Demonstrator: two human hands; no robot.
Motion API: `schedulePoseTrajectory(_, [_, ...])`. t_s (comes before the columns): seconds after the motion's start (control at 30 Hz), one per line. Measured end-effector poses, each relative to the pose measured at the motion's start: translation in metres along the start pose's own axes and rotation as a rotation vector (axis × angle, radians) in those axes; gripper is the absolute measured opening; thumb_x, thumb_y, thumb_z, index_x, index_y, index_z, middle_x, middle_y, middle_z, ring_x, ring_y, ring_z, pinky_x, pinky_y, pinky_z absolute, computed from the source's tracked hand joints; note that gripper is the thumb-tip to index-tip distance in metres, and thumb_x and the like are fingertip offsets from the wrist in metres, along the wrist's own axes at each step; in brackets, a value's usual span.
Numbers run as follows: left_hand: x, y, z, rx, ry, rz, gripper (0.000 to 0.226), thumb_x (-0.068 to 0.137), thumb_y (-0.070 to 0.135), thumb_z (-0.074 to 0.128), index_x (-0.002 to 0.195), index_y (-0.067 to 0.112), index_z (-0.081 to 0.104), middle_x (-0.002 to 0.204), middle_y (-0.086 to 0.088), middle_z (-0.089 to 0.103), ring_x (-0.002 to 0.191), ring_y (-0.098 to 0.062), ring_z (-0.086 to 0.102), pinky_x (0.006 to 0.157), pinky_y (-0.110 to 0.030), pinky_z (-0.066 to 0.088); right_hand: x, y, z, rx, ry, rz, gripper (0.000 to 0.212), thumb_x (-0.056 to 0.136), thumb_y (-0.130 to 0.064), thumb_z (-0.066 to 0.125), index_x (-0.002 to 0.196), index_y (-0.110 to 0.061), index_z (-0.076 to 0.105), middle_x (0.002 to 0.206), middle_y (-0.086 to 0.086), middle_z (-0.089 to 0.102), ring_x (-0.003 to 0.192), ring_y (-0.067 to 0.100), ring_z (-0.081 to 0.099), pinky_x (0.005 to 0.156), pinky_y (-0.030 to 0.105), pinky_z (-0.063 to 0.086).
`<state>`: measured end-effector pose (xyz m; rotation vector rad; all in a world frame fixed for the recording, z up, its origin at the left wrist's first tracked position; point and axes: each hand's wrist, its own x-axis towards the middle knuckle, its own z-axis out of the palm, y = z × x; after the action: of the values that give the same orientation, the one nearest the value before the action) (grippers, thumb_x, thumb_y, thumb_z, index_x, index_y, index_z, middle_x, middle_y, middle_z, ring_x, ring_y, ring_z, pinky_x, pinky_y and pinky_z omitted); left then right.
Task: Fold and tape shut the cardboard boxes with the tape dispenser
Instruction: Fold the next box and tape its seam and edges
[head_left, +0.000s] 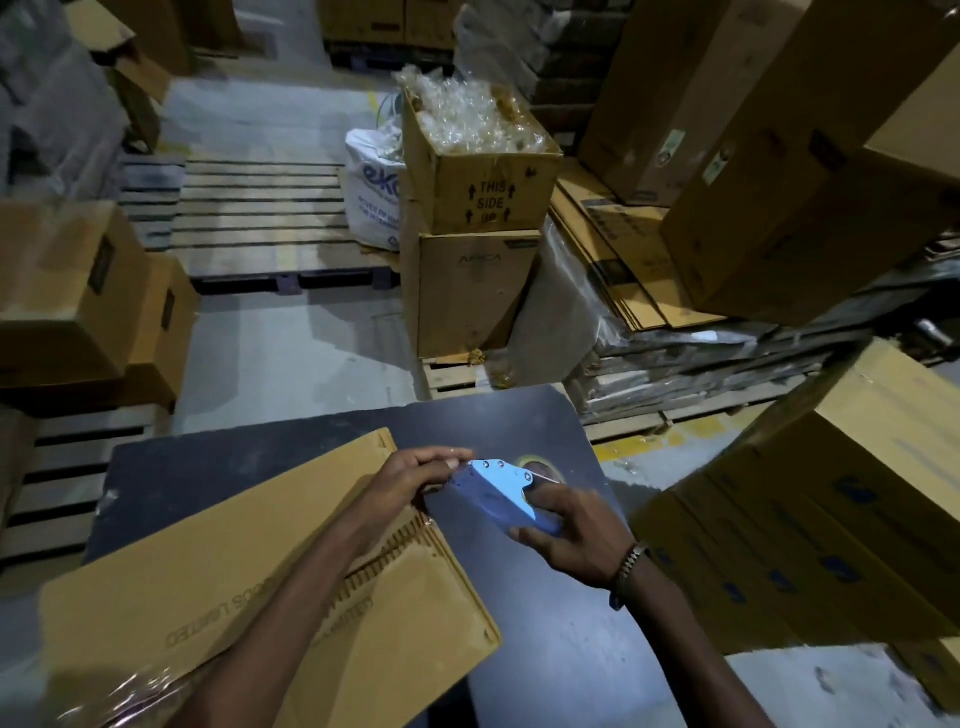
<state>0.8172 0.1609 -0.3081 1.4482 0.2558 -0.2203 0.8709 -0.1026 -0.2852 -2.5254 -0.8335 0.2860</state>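
Note:
A flattened cardboard box (208, 571) lies on the dark table (561, 649), its right end under my left forearm. A blue tape dispenser (501, 491) is held just above the table past the box's right edge. My right hand (571, 535) grips its handle from the right. My left hand (421, 475) pinches at the dispenser's front end with thumb and fingertips, apparently on the tape end, which is too faint to make out. A roll of tape (540, 467) shows behind the dispenser body.
Stacks of cardboard boxes (831, 519) stand close on the right and another pile (78, 312) on the left. Ahead, two stacked boxes (472, 244) hold clear plastic wrap, beside a white sack (374, 192). A wooden pallet (249, 208) lies on the floor.

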Motion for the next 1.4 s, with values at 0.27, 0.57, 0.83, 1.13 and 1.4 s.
schedulePoseTrajectory(0.27, [-0.007,0.001,-0.026,-0.076,0.185,-0.049,0.014,0.096,0.012,0.074,0.105,0.002,0.08,0.093,-0.004,0.081,0.08,-0.008,0.073,0.069,-0.016,0.053,0.015,-0.02,0.016,0.122,-0.066,-0.014,0.049,0.086,-0.068,0.067,0.093,-0.02,0.067,0.076,-0.004,0.062,0.067,0.017,0.055,0.061,0.035,0.046])
schedulePoseTrajectory(0.57, [0.017,0.027,-0.08,-0.036,0.423,-0.307,0.012,0.091,0.003,0.07,0.086,0.006,0.081,0.075,-0.006,0.075,0.056,-0.012,0.058,0.048,-0.021,0.037,0.032,-0.081,0.026,0.608,-0.139,0.162,0.028,0.099,-0.044,0.067,0.102,-0.018,0.077,0.087,0.004,0.076,0.074,0.019,0.071,0.061,0.043,0.058])
schedulePoseTrajectory(0.83, [0.05,0.029,-0.11,0.147,0.483,-0.236,0.01,0.091,0.006,0.073,0.088,0.002,0.081,0.086,-0.007,0.079,0.081,-0.018,0.07,0.059,-0.024,0.047,0.055,-0.107,0.041,1.009,-0.066,0.533,0.027,0.092,-0.027,0.075,0.099,0.0,0.079,0.09,0.014,0.079,0.075,0.027,0.071,0.068,0.032,0.052])
schedulePoseTrajectory(1.13, [0.072,-0.007,-0.121,0.143,0.44,-0.323,0.008,0.083,0.016,0.085,0.085,0.009,0.084,0.08,-0.002,0.08,0.088,-0.023,0.077,0.074,-0.036,0.059,0.093,-0.112,0.067,0.895,0.037,0.805,0.031,0.075,-0.03,0.083,0.06,-0.015,0.061,0.06,0.003,0.056,0.063,0.025,0.054,0.064,0.04,0.043])
schedulePoseTrajectory(1.4, [0.077,-0.015,-0.129,0.205,0.378,-0.463,0.018,0.078,0.023,0.089,0.083,0.008,0.081,0.086,-0.004,0.08,0.083,-0.02,0.073,0.069,-0.031,0.054,0.093,-0.116,0.081,0.725,0.047,0.736,0.033,0.069,-0.045,0.073,0.064,-0.019,0.054,0.064,0.001,0.051,0.06,0.02,0.047,0.062,0.034,0.037])
